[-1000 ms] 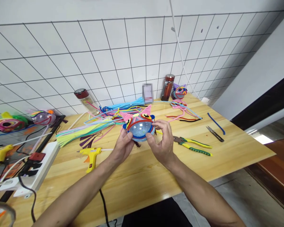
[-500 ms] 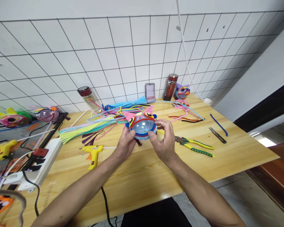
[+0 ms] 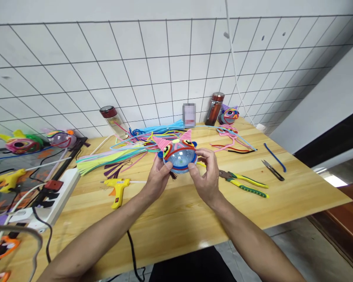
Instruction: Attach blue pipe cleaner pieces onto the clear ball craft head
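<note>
A cat-faced craft (image 3: pixel 181 158) with pink pointed ears, a clear domed front and red and blue rims is held up over the table's middle. My left hand (image 3: pixel 159 176) grips its left side, thumb on the lower rim. Fingers of my right hand (image 3: pixel 206 172) hold the right side, thumb at the lower right rim. A dark tassel shows under the craft. Left of my hands lies a yellow glue gun (image 3: pixel 117 190); to their right are yellow-green pliers (image 3: pixel 244 183).
Pipe cleaners (image 3: pixel 106 158) spread behind my left hand. A glass bottle (image 3: pixel 114 121), a red-brown flask (image 3: pixel 214 109) and another craft (image 3: pixel 230 114) stand along the wall. Small snips (image 3: pixel 273 170) lie at right. A white power strip (image 3: pixel 59 201) and cables occupy the left.
The view has shifted slightly, so most things sit a little further right. The craft appears tilted slightly differently, with both hands still around it.
</note>
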A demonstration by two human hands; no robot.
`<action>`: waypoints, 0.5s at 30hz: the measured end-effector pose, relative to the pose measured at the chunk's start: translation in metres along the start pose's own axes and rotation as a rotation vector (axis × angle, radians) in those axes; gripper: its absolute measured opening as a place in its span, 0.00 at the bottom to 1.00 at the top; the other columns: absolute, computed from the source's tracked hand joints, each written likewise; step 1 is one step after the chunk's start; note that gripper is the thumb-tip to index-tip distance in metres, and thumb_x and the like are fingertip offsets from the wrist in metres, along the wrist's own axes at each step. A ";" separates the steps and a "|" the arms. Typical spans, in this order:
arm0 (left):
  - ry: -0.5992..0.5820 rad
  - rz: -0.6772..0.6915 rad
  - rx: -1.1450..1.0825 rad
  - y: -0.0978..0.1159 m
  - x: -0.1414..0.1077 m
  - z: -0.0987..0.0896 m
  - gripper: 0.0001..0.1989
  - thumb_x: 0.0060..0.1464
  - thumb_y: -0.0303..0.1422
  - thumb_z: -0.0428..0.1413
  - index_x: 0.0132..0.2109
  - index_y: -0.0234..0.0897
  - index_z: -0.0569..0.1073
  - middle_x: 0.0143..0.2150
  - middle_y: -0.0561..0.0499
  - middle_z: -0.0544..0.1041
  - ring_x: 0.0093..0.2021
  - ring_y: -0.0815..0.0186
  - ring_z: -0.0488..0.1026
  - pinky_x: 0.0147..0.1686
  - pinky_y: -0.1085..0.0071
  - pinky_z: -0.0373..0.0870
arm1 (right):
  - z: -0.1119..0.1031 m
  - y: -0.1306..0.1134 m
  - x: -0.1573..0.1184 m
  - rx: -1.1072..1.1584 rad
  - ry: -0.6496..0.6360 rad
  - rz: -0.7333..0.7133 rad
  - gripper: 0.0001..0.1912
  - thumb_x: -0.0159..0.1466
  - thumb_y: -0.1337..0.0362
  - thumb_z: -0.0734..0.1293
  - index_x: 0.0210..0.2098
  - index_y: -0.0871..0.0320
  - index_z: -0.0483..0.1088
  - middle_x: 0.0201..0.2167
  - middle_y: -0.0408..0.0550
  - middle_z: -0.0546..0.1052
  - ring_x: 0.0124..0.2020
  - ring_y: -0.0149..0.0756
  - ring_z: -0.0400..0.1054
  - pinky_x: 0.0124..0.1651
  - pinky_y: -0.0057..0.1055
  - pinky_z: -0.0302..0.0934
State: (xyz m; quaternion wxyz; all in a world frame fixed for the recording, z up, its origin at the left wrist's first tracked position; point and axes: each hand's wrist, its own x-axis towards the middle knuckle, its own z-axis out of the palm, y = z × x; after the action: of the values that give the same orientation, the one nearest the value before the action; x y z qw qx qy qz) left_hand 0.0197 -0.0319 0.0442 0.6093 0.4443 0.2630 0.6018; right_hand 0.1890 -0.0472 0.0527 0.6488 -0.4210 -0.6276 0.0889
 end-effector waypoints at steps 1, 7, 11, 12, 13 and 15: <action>0.004 0.018 0.010 0.000 0.000 0.001 0.36 0.55 0.47 0.72 0.65 0.43 0.71 0.68 0.43 0.77 0.68 0.52 0.74 0.66 0.57 0.74 | 0.000 0.002 -0.001 0.026 -0.007 0.019 0.15 0.69 0.58 0.69 0.54 0.53 0.70 0.51 0.54 0.76 0.52 0.46 0.74 0.50 0.44 0.73; 0.011 0.074 0.039 0.004 -0.002 0.005 0.27 0.56 0.43 0.72 0.57 0.43 0.72 0.60 0.46 0.80 0.62 0.56 0.77 0.62 0.60 0.75 | 0.005 0.016 -0.005 0.194 -0.028 0.106 0.18 0.69 0.53 0.70 0.55 0.53 0.70 0.55 0.54 0.76 0.55 0.45 0.75 0.52 0.43 0.73; -0.002 0.086 0.026 0.008 -0.002 0.009 0.29 0.55 0.42 0.73 0.59 0.44 0.71 0.61 0.47 0.80 0.63 0.56 0.76 0.62 0.60 0.74 | 0.007 0.021 -0.005 0.266 -0.012 0.126 0.19 0.69 0.52 0.71 0.55 0.52 0.71 0.55 0.55 0.77 0.55 0.46 0.75 0.52 0.43 0.73; 0.002 0.084 0.020 0.009 -0.002 0.010 0.30 0.55 0.42 0.73 0.59 0.44 0.71 0.62 0.47 0.80 0.63 0.56 0.75 0.62 0.61 0.73 | 0.007 0.022 -0.005 0.272 -0.009 0.132 0.19 0.68 0.51 0.71 0.54 0.52 0.71 0.54 0.55 0.77 0.55 0.46 0.75 0.52 0.43 0.73; 0.009 0.080 0.011 0.010 -0.002 0.011 0.31 0.53 0.42 0.74 0.59 0.44 0.70 0.62 0.47 0.79 0.63 0.57 0.75 0.62 0.61 0.73 | 0.008 0.022 -0.005 0.275 -0.003 0.137 0.19 0.68 0.51 0.71 0.54 0.53 0.72 0.54 0.55 0.77 0.55 0.47 0.75 0.51 0.43 0.73; 0.017 0.068 -0.008 0.012 -0.002 0.013 0.33 0.51 0.42 0.75 0.59 0.44 0.70 0.61 0.48 0.79 0.62 0.57 0.76 0.62 0.61 0.73 | 0.008 0.023 -0.004 0.283 0.006 0.147 0.20 0.67 0.50 0.72 0.53 0.53 0.72 0.53 0.54 0.77 0.53 0.47 0.75 0.51 0.42 0.72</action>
State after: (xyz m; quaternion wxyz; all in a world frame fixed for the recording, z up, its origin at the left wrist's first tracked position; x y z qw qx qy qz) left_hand 0.0250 -0.0379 0.0601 0.5878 0.4453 0.2505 0.6272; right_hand 0.1904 -0.0319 0.0334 0.6953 -0.3704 -0.5745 0.2223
